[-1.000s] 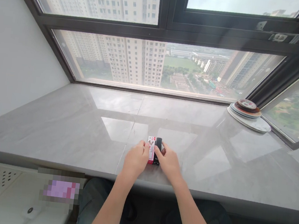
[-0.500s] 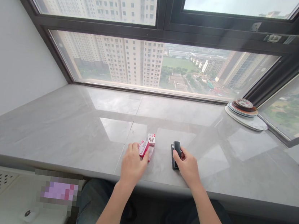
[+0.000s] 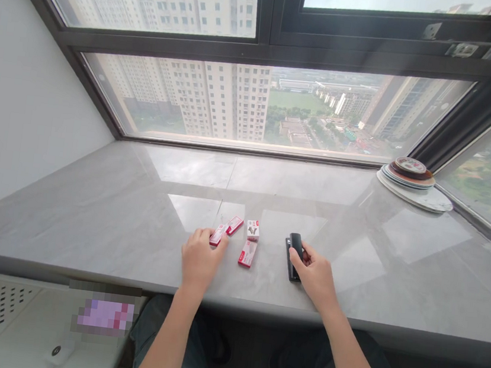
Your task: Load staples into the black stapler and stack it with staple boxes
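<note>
With the right hand (image 3: pixel 314 271), holding a black stapler (image 3: pixel 295 243) on the gray counter (image 3: pixel 134 212). Thumb laid on top, fingers bent close round the right side, not spread wide. Lying just left of that palm, the long way running mostly away from the body, with the far end tipped a bit left.

With the left hand (image 3: pixel 198 257), only partly open, touching a small near left box (image 3: pixel 218 235), red and white, between thumb and fingers. Cannot tell if gripped hard or just touched. Sitting just past the fingertips, long side slanting away and to the right. Just beyond, on the same slant, 1 more, the far left box (image 3: pixel 235 225), touching or almost touching.

Between the 2 hands, 2 more: a picture box (image 3: pixel 253 230) at the back and a flat box (image 3: pixel 247 254) in front, pointing mostly away from the body. Both nearer to the left hand than to the right, with bare counter before the stapler. (Cannot tell if touching each other.)

Far off in the right corner, by the window frame (image 3: pixel 377 56), a pile of round plates (image 3: pixel 407 181). Down low on the left, a white bin (image 3: pixel 6 345) with little holes.
</note>
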`<control>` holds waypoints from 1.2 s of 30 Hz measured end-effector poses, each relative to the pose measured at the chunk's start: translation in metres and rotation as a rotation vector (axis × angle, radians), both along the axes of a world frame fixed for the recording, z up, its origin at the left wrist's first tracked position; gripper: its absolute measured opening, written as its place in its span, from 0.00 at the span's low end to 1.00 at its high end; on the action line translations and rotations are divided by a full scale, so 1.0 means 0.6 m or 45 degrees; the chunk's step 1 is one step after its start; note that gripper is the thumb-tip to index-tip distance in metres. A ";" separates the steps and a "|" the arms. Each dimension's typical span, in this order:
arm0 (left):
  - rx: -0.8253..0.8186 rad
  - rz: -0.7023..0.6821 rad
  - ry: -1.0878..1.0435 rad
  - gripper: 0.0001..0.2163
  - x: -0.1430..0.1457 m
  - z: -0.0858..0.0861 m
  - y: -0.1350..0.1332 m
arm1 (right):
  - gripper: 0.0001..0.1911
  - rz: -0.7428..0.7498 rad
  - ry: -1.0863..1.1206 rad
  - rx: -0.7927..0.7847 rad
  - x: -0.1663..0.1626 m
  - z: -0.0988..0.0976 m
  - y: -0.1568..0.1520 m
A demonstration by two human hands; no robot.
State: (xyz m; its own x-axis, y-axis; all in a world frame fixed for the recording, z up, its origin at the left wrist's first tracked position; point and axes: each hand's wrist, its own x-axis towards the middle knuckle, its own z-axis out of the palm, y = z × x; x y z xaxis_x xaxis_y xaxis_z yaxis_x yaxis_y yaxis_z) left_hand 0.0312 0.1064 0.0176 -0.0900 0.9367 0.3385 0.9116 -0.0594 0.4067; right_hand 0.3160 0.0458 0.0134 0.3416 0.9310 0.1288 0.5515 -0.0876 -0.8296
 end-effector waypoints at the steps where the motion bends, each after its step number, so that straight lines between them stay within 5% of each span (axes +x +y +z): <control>1: -0.011 -0.004 0.033 0.12 -0.013 -0.003 -0.015 | 0.23 0.000 0.004 -0.003 0.000 -0.001 0.001; 6: 0.050 0.040 0.088 0.15 -0.023 0.003 -0.057 | 0.24 -0.006 0.008 -0.007 -0.001 -0.002 0.002; 12: -0.016 -0.396 -0.043 0.19 0.086 -0.001 -0.057 | 0.31 -0.002 -0.004 0.056 -0.002 -0.008 0.001; 16: -0.006 -0.402 -0.063 0.27 0.129 -0.018 -0.038 | 0.27 0.010 0.024 0.087 -0.001 -0.012 0.004; 21: -0.072 -0.481 -0.134 0.18 0.118 -0.013 -0.036 | 0.18 0.077 -0.023 0.144 0.003 -0.008 0.006; 28: -0.116 -0.785 -0.100 0.25 0.078 0.014 -0.082 | 0.18 0.339 -0.280 0.217 -0.008 0.023 0.022; 33: -0.122 -0.872 0.013 0.28 0.072 0.013 -0.093 | 0.19 0.551 -0.278 0.166 -0.050 0.047 0.040; 36: -0.125 -0.867 0.063 0.27 0.075 0.009 -0.095 | 0.18 0.502 -0.260 0.157 -0.096 0.045 0.045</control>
State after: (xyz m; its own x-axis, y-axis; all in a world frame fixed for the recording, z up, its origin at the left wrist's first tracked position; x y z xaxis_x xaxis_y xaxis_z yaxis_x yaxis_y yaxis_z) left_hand 0.0762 0.0496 0.0228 0.5429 0.8054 0.2377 0.7017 -0.5906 0.3985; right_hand 0.2583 0.0725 0.0403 -0.0792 0.9582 0.2748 0.6763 0.2542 -0.6913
